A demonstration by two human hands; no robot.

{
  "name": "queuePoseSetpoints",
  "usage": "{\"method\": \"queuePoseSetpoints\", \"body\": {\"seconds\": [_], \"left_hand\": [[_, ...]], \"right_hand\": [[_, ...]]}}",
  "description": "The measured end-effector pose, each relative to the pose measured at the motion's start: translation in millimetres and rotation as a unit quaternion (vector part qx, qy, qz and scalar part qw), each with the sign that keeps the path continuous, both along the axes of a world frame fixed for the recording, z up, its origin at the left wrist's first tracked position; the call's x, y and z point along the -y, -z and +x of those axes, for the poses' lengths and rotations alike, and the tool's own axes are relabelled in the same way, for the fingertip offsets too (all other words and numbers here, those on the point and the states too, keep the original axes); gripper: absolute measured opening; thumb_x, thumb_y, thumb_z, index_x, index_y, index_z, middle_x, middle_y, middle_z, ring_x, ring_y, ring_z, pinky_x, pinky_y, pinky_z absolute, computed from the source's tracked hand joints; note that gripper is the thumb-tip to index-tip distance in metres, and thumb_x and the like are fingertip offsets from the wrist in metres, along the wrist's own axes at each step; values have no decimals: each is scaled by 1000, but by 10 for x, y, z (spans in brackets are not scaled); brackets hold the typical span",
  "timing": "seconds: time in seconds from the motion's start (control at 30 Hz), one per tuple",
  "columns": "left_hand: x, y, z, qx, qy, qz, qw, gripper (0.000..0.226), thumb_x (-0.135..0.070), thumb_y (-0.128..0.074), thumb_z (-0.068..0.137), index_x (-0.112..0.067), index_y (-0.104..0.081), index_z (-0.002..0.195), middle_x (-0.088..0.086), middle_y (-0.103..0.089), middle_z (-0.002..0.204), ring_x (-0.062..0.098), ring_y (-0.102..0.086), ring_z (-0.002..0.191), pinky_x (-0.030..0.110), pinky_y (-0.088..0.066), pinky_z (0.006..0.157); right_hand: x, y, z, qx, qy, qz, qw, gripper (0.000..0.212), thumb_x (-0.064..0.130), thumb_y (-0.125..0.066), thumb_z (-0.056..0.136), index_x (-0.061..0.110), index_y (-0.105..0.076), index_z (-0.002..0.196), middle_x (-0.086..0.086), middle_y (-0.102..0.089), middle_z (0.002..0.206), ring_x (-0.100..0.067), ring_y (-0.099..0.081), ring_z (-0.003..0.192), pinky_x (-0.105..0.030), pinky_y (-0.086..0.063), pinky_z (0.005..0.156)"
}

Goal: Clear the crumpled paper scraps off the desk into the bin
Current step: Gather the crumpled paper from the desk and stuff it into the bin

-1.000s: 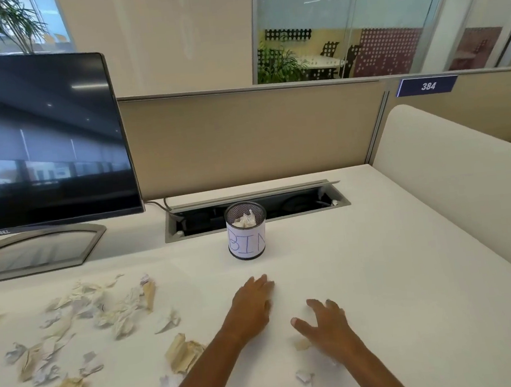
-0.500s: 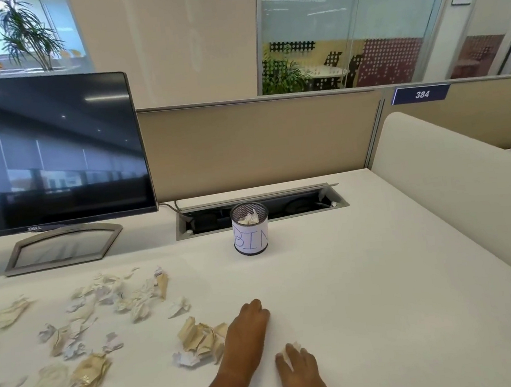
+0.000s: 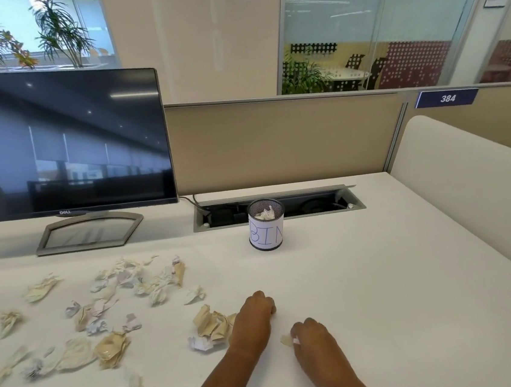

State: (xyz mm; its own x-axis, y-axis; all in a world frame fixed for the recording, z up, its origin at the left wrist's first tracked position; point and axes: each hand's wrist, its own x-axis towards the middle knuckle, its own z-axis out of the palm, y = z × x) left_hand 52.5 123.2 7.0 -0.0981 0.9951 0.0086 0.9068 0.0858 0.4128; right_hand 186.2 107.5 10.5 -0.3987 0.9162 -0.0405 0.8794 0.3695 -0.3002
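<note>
Centrally, in the lower middle of the frame, both hands rest low on the white table (image 3: 367, 276). Right hand (image 3: 315, 340): its fingers (image 3: 298, 330) are curled together on a small pale scrap (image 3: 286, 340), which peeks out at the thumb side; the scrap looks pinched, probably so it can be lifted and carried. Left hand (image 3: 255, 321): knuckles up, fingers bent under, so whether they enclose anything cannot be told. It lies against the right edge of a tan crumpled wad (image 3: 212, 324), with a small white ball (image 3: 199, 344) just below that wad; the placement suggests the hand is set to gather or sweep this cluster.

Crumpled paper scraps (image 3: 103, 319) cover the left half of the frame, from mid-height to the lower left corner, lying flat and loose on the table. Being irregular lumps, most have no clear long axis; a few elongated ones, such as the cone-like piece (image 3: 179, 272), run roughly top to bottom in the frame.

Mesh bin (image 3: 266, 225), labelled "BIN", stands upright in the middle of the frame, mouth upward, its long axis vertical, a white scrap already inside. It sits above the hands and well apart from them, just in front of the cable tray (image 3: 312, 203). A dark monitor (image 3: 63, 144) fills the upper left. Judged from this layout, most of the clearing remains to be done.
</note>
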Motion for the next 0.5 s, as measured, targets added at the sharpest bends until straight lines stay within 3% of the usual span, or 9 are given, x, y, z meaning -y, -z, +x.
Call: {"method": "queuePoseSetpoints", "body": {"seconds": [0.07, 0.2, 0.33, 0.5], "left_hand": [[-26, -15, -34, 27, -5, -5, 1000, 29, 3, -37, 90, -7, -59, 106, 7, -57, 114, 19, -54, 104, 26, -42, 85], [-93, -62, -147, 62, -17, 14, 998, 24, -1, -42, 90, -7, -62, 103, 7, -59, 111, 19, -54, 103, 25, -41, 84], [-255, -199, -323, 98, -53, 61, 992, 18, -4, -49, 89, -6, -65, 96, 8, -62, 105, 21, -58, 95, 25, -41, 81], [-623, -521, -464, 133, -84, 127, 979, 14, -4, -52, 89, -4, -66, 90, 11, -63, 100, 24, -59, 87, 28, -44, 75]], "right_hand": [[-79, -20, -6, -47, 20, -46, 998, 28, 9, -39, 92, 12, -57, 113, -6, -56, 119, -19, -53, 110, -22, -38, 78], [-142, -66, 46, -102, 26, -95, 990, 20, 13, -53, 85, 12, -65, 102, -4, -58, 103, -15, -56, 103, -8, -31, 59], [-147, -34, -5, -39, 0, -109, 993, 27, 18, -55, 87, 10, -56, 113, 5, -33, 85, -15, -51, 113, -19, -31, 70], [-205, -107, -56, -29, -11, -132, 991, 24, 13, -52, 90, 4, -57, 111, -1, -33, 93, -16, -53, 114, -21, -40, 84]]}}
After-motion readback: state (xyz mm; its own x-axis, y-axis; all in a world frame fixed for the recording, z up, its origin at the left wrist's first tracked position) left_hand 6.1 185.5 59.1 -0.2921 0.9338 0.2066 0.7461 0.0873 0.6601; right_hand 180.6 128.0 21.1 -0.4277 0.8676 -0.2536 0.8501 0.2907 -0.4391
